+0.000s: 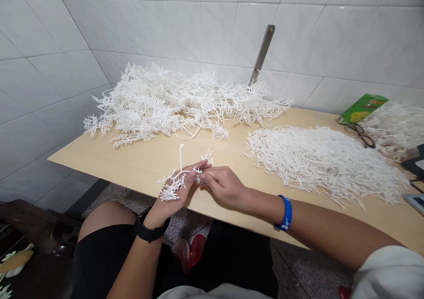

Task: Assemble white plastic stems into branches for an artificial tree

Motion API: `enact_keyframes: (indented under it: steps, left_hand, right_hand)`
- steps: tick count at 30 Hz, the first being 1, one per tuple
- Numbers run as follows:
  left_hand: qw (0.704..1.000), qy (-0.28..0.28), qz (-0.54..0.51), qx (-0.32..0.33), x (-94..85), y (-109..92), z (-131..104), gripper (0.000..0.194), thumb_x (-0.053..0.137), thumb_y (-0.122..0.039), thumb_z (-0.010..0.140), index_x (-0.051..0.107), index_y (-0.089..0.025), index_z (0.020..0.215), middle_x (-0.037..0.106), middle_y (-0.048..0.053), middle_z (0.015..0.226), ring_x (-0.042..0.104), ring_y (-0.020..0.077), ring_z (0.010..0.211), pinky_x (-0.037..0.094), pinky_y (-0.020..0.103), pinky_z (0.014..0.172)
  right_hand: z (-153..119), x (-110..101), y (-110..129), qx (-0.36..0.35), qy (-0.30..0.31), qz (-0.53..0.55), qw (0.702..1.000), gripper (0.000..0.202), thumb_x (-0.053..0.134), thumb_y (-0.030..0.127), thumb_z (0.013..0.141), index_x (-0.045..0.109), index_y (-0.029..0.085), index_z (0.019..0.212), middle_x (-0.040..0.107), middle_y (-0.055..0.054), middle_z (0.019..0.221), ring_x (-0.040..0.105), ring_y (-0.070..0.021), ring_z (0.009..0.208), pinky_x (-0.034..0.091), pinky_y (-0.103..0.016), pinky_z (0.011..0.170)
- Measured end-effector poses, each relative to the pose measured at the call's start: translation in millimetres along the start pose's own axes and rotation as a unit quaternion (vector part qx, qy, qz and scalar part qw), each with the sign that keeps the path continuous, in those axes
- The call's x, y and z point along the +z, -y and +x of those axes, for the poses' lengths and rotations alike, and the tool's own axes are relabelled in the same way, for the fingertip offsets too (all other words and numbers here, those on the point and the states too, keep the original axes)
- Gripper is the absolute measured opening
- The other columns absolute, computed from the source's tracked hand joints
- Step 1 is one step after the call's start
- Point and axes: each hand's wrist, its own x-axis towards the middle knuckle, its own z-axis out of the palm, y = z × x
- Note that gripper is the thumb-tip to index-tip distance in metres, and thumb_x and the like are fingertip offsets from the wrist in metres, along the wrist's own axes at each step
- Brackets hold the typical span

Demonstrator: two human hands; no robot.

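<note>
A white branched plastic sprue (171,191) with clusters of thin prongs lies across the fingers of my left hand (175,204), whose thumb presses on it. One long arm of the sprue points up, away from me. At its right end, my right hand (227,185) pinches a small cluster of prongs between thumb and fingers; the exact grip is partly hidden. Just beyond my fingertips, a few loose white prongs (208,155) show above the table. Both hands are over the front edge of the wooden table (132,164).
A large tangled heap of white sprues (159,98) spreads along the back. Thin loose white pieces (318,162) form a pile at the right. Near the wall are a green carton (361,109), eyeglasses (362,135) and another white heap (397,126). A metal bracket (263,51) stands against the wall.
</note>
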Motion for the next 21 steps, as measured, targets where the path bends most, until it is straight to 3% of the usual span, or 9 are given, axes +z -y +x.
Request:
enact_keyframes:
  steps: [4,7,9,12,15,18,21]
  left_hand:
    - [0.998,-0.058,0.027,-0.007,0.0,6.2,2.7,0.045,0.050,-0.057,0.094,0.074,-0.020,0.105,0.075,0.010,0.111,0.066,0.0265,0.114,0.046,0.040,0.107]
    - [0.985,-0.139,-0.102,-0.024,-5.6,12.5,5.5,0.053,0.042,-0.064,0.094,0.071,-0.019,0.090,0.073,0.006,0.071,0.073,0.0245,0.088,0.056,0.039,0.087]
    - [0.970,-0.175,-0.164,-0.043,-8.7,14.4,5.8,0.059,0.036,-0.067,0.094,0.069,-0.018,0.088,0.068,0.004,0.060,0.073,0.0246,0.081,0.058,0.039,0.079]
    - [0.985,-0.136,-0.084,-0.059,-8.7,10.5,4.3,0.058,0.038,-0.064,0.095,0.073,-0.019,0.098,0.077,0.008,0.089,0.071,0.0257,0.100,0.053,0.040,0.094]
    - [0.996,-0.082,-0.007,-0.034,-6.3,2.4,3.4,0.056,0.031,-0.060,0.099,0.070,-0.026,0.119,0.071,0.004,0.123,0.061,0.0243,0.121,0.040,0.040,0.111]
    - [0.999,-0.050,-0.003,-0.008,-5.4,-3.1,4.0,0.057,0.027,-0.058,0.100,0.063,-0.028,0.132,0.066,0.003,0.133,0.057,0.0237,0.126,0.038,0.040,0.114]
    - [1.000,-0.024,-0.013,0.014,-4.5,-5.1,4.1,0.057,0.029,-0.056,0.100,0.054,-0.025,0.141,0.059,0.006,0.142,0.052,0.0242,0.132,0.036,0.040,0.117]
  right_hand:
    - [-0.9,-2.0,2.3,-0.010,0.007,-0.005,1.000,0.058,0.030,0.052,0.103,0.056,0.018,0.064,0.063,-0.003,0.064,0.058,-0.0128,0.061,0.044,-0.025,0.064]
    - [-2.5,-2.6,3.7,-0.073,0.012,-0.007,0.997,0.057,0.030,0.050,0.104,0.055,0.018,0.064,0.061,-0.002,0.060,0.057,-0.0124,0.057,0.044,-0.025,0.061]
    - [-2.9,-2.1,3.0,-0.097,-0.001,-0.011,0.995,0.052,0.032,0.044,0.104,0.058,0.018,0.068,0.062,-0.003,0.062,0.058,-0.0126,0.058,0.044,-0.025,0.061]
    - [-0.9,-1.6,0.2,-0.079,-0.053,-0.012,0.995,0.037,0.037,0.034,0.104,0.064,0.018,0.083,0.066,-0.003,0.073,0.061,-0.0137,0.065,0.047,-0.026,0.064]
    - [3.3,-2.3,-1.2,-0.057,-0.097,-0.057,0.992,0.026,0.040,0.022,0.101,0.065,0.018,0.095,0.068,-0.006,0.086,0.062,-0.0168,0.078,0.048,-0.030,0.073]
    - [6.3,-3.2,-0.5,-0.051,-0.121,-0.117,0.984,0.022,0.044,0.019,0.099,0.065,0.019,0.107,0.068,-0.009,0.101,0.060,-0.0221,0.096,0.047,-0.039,0.087]
    - [6.3,-2.9,0.1,-0.066,-0.113,-0.096,0.987,0.023,0.052,0.027,0.097,0.063,0.018,0.115,0.067,-0.011,0.111,0.060,-0.0236,0.105,0.047,-0.042,0.093]
